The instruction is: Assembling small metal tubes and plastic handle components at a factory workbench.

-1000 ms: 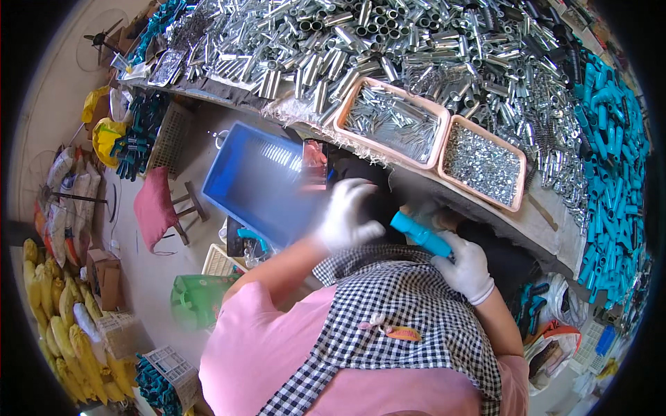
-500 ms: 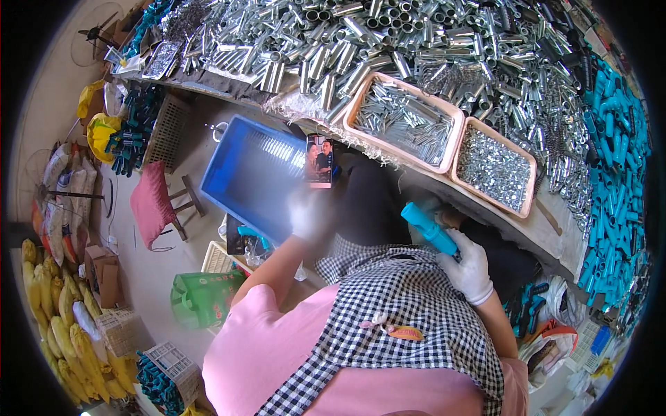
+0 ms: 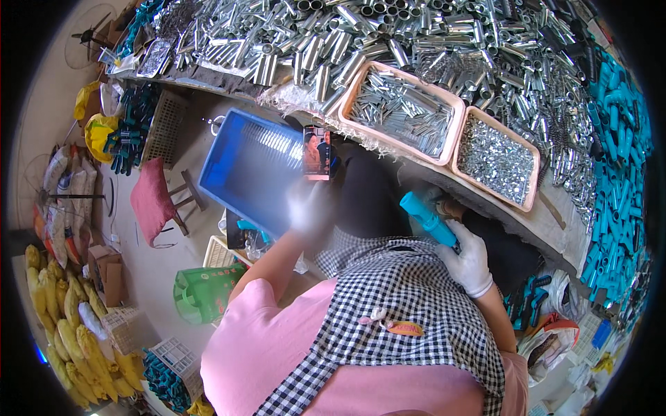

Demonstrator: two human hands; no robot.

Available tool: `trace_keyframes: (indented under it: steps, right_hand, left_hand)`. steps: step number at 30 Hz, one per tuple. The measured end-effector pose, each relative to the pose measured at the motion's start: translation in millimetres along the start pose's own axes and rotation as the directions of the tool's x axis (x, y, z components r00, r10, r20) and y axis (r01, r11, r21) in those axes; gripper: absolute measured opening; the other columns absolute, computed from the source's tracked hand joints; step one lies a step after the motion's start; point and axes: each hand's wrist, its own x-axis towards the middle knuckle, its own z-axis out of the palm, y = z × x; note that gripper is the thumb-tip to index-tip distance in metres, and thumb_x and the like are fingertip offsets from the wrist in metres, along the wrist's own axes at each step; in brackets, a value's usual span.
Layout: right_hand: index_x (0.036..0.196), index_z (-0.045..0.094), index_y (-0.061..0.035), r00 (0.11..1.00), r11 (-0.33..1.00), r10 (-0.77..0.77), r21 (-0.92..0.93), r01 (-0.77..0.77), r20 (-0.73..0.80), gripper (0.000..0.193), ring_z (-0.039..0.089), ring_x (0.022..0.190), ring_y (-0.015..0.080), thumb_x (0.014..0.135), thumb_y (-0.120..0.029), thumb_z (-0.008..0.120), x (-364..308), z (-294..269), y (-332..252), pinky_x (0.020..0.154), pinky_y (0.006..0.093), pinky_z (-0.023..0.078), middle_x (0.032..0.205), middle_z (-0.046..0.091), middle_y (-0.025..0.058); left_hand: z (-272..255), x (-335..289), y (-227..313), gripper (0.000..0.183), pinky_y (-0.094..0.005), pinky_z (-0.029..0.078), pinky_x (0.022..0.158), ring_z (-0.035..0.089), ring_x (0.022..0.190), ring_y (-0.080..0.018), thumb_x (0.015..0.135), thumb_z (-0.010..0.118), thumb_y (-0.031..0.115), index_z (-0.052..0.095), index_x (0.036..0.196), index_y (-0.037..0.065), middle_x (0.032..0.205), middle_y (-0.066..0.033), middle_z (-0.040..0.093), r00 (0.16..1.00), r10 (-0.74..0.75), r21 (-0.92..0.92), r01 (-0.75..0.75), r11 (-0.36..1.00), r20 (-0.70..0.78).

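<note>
In my right hand point(image 3: 466, 265), gloved in white, is a teal plastic tube-shaped part point(image 3: 429, 219) with a stepped, wider far end. The fingers wrap its near end, and it points up and left above my lap. My left hand point(image 3: 309, 208), also in a white glove, is over the right side of a blue plastic crate point(image 3: 220, 182), just below a phone point(image 3: 317, 154) with a lit screen. Haze blurs this hand, so its fingers and anything in them cannot be made out.
A bench ahead bears a heap of shiny metal tubes point(image 3: 333, 48). At its near edge stand a tray of metal pins point(image 3: 406, 114) and a tray of small metal pieces point(image 3: 496, 159). Teal parts point(image 3: 614, 180) pile at right. A red-covered stool point(image 3: 154, 202) and green bag point(image 3: 201, 295) are left.
The phone's picture has changed. My left hand has shifted slightly and stays blurred by the crate. My right hand keeps hold of the teal part, almost unmoved.
</note>
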Motion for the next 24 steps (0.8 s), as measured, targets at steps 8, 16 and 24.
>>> trace_keyframes:
  steps: [8, 16, 24]
  right_hand:
    - [0.113, 0.062, 0.0065, 1.0, 1.0, 0.003, 0.01, -0.003, -0.027, 0.047, 0.068, 0.084, 0.0397, 0.075, -0.019, 0.075, -5, -6, 6, 0.073, 0.0401, 0.054, 0.096, 0.067, 0.026]
    - [0.114, 0.062, 0.0064, 0.998, 0.995, 0.057, 0.088, -0.054, -0.033, 0.05, 0.068, 0.081, 0.0385, 0.074, -0.02, 0.077, -13, -20, 6, 0.072, 0.0382, 0.054, 0.092, 0.067, 0.0256]
    - [0.113, 0.062, 0.0034, 0.996, 0.998, 0.022, 0.052, -0.018, -0.082, 0.049, 0.068, 0.077, 0.0386, 0.073, -0.02, 0.078, -31, -35, 1, 0.067, 0.0407, 0.054, 0.087, 0.067, 0.0231]
  left_hand:
    - [11, -5, -13, 0.076, -0.0562, 0.037, 0.101, 0.04, 0.12, -0.0455, 0.059, 0.085, 0.035, 0.058, 0.126, 0.014, 0.13, -0.0224, 0.046, 1.0, 0.02, -0.012, -0.02, 1.0, 0.006]
    - [-65, 99, 77, 0.056, -0.0427, 0.05, 0.087, 0.057, 0.105, -0.0377, 0.071, 0.079, 0.006, 0.056, 0.122, 0.002, 0.119, -0.0216, 0.055, 0.972, 0.037, -0.395, -0.128, 0.91, -0.231]
    - [-89, 203, 202, 0.016, -0.0429, 0.052, 0.065, 0.064, 0.073, -0.0337, 0.079, 0.069, 0.022, 0.069, 0.089, 0.009, 0.079, -0.0117, 0.063, 0.947, 0.317, -0.52, -0.299, 0.8, -0.057]
